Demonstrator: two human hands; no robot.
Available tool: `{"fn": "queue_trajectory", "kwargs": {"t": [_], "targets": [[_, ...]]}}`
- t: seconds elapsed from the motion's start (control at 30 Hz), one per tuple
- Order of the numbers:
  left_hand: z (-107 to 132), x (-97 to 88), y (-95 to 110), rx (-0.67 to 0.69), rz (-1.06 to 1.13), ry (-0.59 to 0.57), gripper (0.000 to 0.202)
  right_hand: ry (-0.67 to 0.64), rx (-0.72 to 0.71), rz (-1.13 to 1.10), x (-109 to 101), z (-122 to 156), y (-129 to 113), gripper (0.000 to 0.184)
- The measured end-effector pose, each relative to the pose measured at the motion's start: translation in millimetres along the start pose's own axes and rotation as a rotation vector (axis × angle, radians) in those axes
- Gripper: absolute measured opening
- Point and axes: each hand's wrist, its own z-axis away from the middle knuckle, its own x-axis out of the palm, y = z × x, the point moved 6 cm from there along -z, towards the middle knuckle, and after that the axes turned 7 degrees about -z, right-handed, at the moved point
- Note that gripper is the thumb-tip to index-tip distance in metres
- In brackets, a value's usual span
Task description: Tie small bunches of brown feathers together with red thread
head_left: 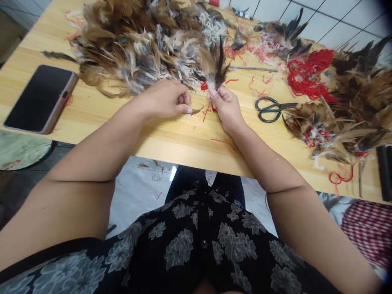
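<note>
My left hand (163, 100) pinches a small brown feather (196, 110) between thumb and forefinger, just above the wooden tabletop. My right hand (226, 108) grips the base of a tuft of brown and black feathers (216, 69), which stands up from my fingertips. Bits of red thread (206, 112) lie on the table under and between my hands. A large heap of loose brown, grey and white feathers (137, 53) lies just beyond both hands, and its edge nearly reaches my left knuckles.
On the left of the light wooden table (92, 122) lies a dark-screened smartphone (39, 99). Black-handled scissors (269, 109), a tangle of red thread (309, 73) and more feather bunches (361, 94) lie to the right. The table's near edge runs just beyond my forearms.
</note>
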Motion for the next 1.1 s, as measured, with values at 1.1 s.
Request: {"fn": "queue_trajectory", "kwargs": {"t": [1.1], "targets": [[-23,21.0,-38,0.171,0.274,0.43,0.027,0.098,0.035,-0.002,-4,3,-4,0.054]]}}
